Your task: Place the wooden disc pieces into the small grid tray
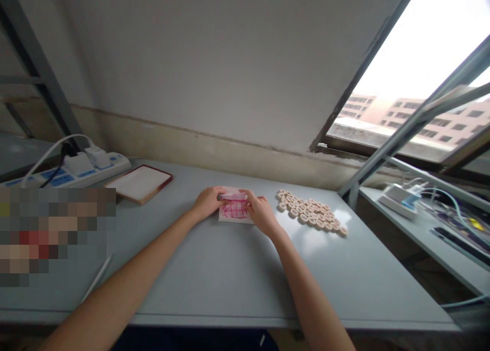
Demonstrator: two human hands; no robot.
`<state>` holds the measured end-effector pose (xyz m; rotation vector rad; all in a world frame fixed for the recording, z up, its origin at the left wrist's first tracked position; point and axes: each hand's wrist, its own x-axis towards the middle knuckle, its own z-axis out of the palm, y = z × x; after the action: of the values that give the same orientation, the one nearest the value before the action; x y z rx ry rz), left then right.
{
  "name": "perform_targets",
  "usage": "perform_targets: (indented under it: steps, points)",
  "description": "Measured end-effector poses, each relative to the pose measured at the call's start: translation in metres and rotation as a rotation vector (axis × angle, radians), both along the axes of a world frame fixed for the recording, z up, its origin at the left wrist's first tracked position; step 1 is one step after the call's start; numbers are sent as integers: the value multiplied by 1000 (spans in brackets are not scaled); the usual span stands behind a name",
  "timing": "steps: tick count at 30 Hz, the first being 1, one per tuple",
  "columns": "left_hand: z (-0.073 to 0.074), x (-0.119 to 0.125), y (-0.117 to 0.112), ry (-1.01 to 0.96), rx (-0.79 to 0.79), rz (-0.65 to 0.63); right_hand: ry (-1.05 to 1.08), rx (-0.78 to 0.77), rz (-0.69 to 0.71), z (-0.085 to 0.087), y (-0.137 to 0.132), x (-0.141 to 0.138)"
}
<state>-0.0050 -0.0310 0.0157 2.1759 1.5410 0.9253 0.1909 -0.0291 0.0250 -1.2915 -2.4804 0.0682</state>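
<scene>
A small folded white sheet printed with a red grid (235,209) lies on the grey table (214,279). My left hand (209,202) grips its left edge, fingers curled over the top fold. My right hand (262,212) pinches its right edge, thumb on top. Both forearms reach forward from the near edge. A cluster of several round pale wooden game pieces (312,213) lies flat just right of my right hand, apart from it.
A shallow red-edged box lid (140,183) sits at the back left beside a white power strip (76,168) with plugs and cables. A pen-like stick (97,278) lies near the front left. At right a lower shelf (432,238) holds chargers and cables under an open window.
</scene>
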Motion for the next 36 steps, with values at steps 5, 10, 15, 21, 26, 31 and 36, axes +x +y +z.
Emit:
perform_targets:
  steps: [5,10,15,21,26,31,36]
  points:
    - [1,-2,0,82,37,66,-22,-18,-37,4,-2,0]
    - [-1,-6,4,56,47,57,-62,-60,-60,9,-3,2]
    - [-3,-5,4,-90,51,-35,-96,-14,-69,9,-2,5]
    - [-4,-1,3,-145,-25,12,-116,-5,-67,11,-2,9]
    - [-1,2,3,-121,25,74,-83,-39,-50,15,-5,9]
    - [3,5,1,-81,91,185,-66,-30,-27,15,-4,12]
    - [1,4,3,-191,-6,152,-3,-93,-27,14,-1,19]
